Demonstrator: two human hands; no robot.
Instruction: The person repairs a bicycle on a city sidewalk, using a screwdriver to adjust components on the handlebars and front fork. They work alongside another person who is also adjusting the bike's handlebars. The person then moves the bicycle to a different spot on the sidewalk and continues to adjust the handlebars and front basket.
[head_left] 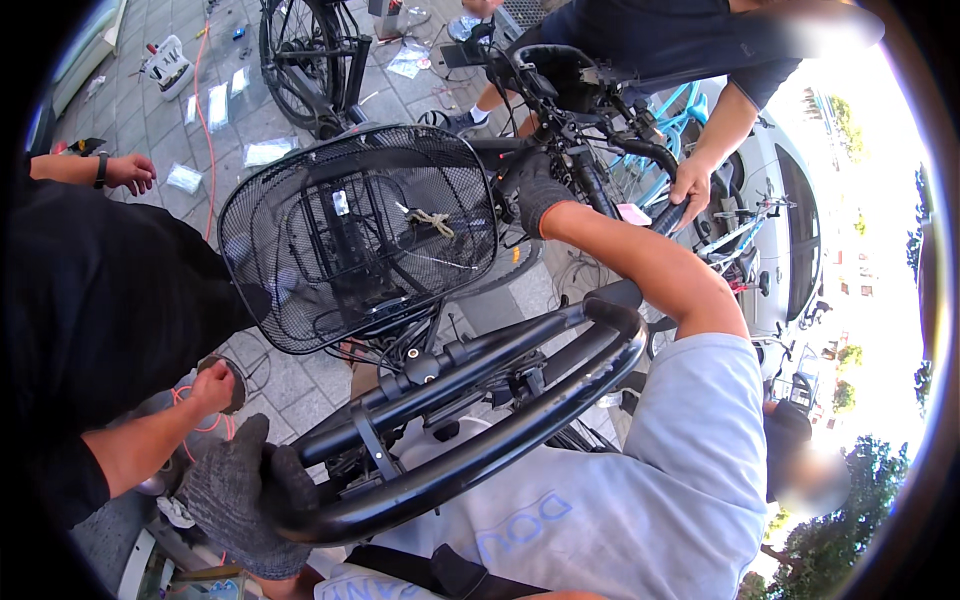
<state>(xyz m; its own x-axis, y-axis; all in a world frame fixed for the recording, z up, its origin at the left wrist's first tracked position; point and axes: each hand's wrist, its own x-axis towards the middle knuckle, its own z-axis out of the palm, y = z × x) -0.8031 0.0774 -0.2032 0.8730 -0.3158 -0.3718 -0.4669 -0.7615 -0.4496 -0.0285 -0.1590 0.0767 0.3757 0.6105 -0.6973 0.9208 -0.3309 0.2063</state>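
While the left hand (240,488) grips black tubing (556,413), right hand (543,193) is by handlebars (648,151); grasp unclear.

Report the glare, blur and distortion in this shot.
In the head view, the sky at right is burnt out to white; in the head view, two people's heads are smeared, while the left hand and black frame read fairly sharp; the head view's corners fall to black around the fisheye circle.

Basket (285,190) (left) beside handlebar (648,150)
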